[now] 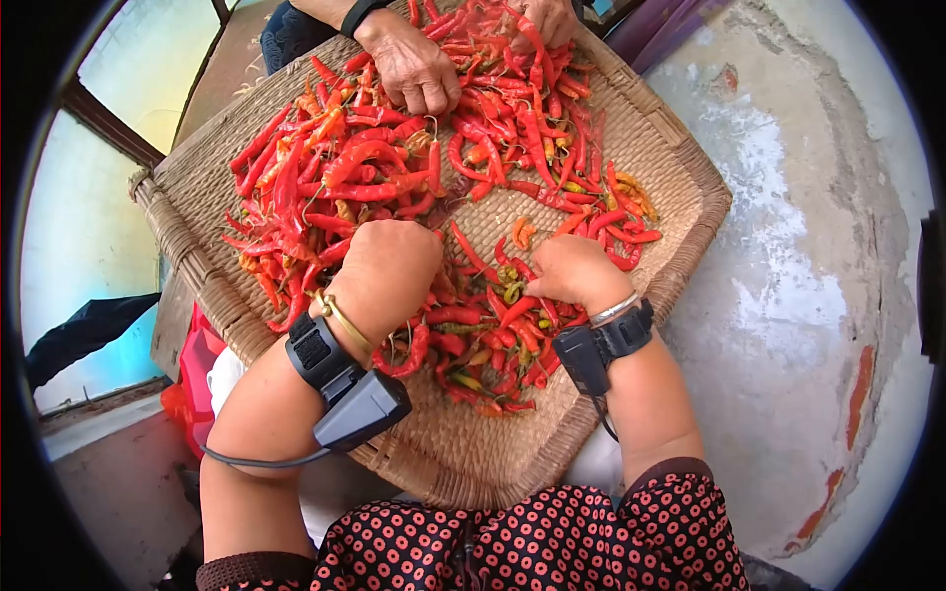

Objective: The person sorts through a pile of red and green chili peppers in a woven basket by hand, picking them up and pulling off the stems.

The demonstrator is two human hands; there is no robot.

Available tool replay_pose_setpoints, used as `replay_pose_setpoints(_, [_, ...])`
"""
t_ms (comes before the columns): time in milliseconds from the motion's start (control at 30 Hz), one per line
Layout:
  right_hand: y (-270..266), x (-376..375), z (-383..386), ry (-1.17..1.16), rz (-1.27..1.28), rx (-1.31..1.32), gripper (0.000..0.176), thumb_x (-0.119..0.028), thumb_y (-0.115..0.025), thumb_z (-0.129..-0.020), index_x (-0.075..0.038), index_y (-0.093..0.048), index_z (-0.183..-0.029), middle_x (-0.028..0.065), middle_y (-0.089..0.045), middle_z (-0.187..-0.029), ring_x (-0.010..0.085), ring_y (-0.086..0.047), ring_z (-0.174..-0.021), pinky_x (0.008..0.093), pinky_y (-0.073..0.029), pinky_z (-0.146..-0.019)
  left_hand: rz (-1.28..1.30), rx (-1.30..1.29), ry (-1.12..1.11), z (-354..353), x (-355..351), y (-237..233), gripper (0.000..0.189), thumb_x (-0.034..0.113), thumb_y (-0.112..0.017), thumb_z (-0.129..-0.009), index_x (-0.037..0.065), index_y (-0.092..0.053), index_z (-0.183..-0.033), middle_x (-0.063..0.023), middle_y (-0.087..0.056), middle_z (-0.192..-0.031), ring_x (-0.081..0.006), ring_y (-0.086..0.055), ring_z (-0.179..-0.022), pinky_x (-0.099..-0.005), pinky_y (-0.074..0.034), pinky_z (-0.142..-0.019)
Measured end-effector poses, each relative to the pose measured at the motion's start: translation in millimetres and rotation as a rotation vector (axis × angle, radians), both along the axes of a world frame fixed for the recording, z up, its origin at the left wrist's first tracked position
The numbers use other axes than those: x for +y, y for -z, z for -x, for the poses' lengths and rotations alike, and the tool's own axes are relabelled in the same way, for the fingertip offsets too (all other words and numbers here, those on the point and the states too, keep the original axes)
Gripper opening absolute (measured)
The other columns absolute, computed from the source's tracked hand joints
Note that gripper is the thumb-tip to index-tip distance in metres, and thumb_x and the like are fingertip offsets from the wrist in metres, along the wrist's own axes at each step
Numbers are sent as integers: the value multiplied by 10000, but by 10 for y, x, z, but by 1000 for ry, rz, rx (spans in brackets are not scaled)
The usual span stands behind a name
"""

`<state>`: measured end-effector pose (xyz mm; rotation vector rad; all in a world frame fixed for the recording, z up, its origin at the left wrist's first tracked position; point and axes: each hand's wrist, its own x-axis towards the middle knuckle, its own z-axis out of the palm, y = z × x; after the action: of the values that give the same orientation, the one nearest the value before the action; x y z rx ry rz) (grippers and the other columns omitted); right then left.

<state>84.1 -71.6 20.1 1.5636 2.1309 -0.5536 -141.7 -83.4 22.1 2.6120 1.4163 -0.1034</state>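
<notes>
Red chili peppers (370,163) lie heaped across a woven basket tray (473,448). My left hand (394,261) is closed in a fist over the middle of the heap, knuckles up; its fingertips are hidden, so whatever they hold cannot be seen. To its right, my right hand (576,271) is closed with its fingers curled down among the peppers. Its thumb side lies close to some greenish chili peppers (512,291), and the fingertips are out of sight. Between my forearms sits a smaller pile of red chili peppers (493,340) with some green ones.
Across the tray, another person's hand (419,77) rests on the heap, and that person's other hand (544,20) is at the top edge. A dark strapped device (365,409) with a cable hangs at my left wrist. Worn concrete floor (769,246) lies to the right.
</notes>
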Motion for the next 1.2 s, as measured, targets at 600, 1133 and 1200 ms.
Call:
replay_pose_setpoints(600, [-166, 196, -86, 732, -134, 1093, 250, -170, -540, -870, 19, -573, -1031, 37, -611, -812, 60, -556, -641, 186, -416, -519, 481, -618, -10, -3, 173, -125, 157, 146, -583, -742, 16, -619, -824, -115, -606, -645, -201, -597, -602, -345, -472, -577])
replay_pose_setpoints(1133, [-271, 249, -70, 601, 79, 1466, 251, -64, -563, -834, -6, -564, -1078, 33, -585, -832, 67, -550, -695, 199, -452, -604, 201, -224, -2, -4, 106, -15, 175, 218, -586, -766, 48, -629, -759, -140, -613, -702, -319, -601, -677, -409, -482, -623])
replay_pose_setpoints(1200, [-285, 210, -14, 689, -50, 1670, 337, -59, -567, -826, 2, -513, -1154, 65, -569, -933, 87, -557, -793, 219, -467, -664, 193, -216, 29, -23, 68, 7, 191, 235, -585, -764, 50, -626, -746, -140, -610, -691, -329, -597, -687, -421, -479, -626])
